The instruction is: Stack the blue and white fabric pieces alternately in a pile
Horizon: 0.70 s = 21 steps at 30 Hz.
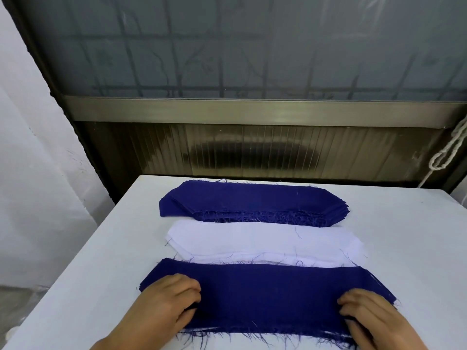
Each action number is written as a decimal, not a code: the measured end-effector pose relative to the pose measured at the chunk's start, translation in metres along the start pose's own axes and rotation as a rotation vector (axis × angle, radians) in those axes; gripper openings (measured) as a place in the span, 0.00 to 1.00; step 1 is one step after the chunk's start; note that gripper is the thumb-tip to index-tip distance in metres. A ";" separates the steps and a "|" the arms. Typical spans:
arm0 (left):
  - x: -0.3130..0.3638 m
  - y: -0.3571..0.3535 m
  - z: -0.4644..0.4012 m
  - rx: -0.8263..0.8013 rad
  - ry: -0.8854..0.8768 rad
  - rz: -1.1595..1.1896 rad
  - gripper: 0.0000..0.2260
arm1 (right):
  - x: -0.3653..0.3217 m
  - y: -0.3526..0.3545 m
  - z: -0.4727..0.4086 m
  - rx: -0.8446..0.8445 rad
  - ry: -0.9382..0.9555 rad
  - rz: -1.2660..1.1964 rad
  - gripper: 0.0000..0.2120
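Under my hands, a deep blue fabric piece; beyond it a plain white fabric stack, a second blue stack, on a white table.

The left hand and right hand are covering the near pile's two ends, their curled fingertips tucking out of sight. The bottom edge is cutting off both wrists. The white pieces are hiding partly beneath the near pile. The tabletop is running past the right edge.
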<state>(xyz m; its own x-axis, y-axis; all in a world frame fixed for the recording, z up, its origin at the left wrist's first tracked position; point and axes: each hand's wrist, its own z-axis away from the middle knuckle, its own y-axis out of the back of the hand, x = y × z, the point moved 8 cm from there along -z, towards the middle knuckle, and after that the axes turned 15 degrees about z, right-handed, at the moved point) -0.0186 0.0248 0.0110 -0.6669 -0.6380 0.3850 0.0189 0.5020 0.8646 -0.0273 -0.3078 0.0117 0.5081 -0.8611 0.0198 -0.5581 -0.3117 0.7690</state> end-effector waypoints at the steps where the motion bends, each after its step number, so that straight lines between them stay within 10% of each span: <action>1: 0.001 0.000 -0.001 -0.002 -0.001 0.000 0.08 | 0.000 0.000 0.000 0.010 0.001 0.004 0.22; 14: -0.001 -0.005 -0.001 -0.032 0.069 0.072 0.07 | 0.000 0.003 -0.007 -0.067 -0.064 0.010 0.21; 21: 0.002 -0.019 -0.041 -0.027 0.137 0.085 0.16 | -0.032 -0.021 -0.054 -0.270 -0.060 -0.056 0.03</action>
<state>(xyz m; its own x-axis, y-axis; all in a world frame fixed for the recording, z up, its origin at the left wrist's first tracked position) 0.0108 -0.0098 0.0088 -0.5544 -0.6682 0.4962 0.0921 0.5433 0.8345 0.0040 -0.2517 0.0293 0.4888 -0.8704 -0.0593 -0.3310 -0.2479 0.9105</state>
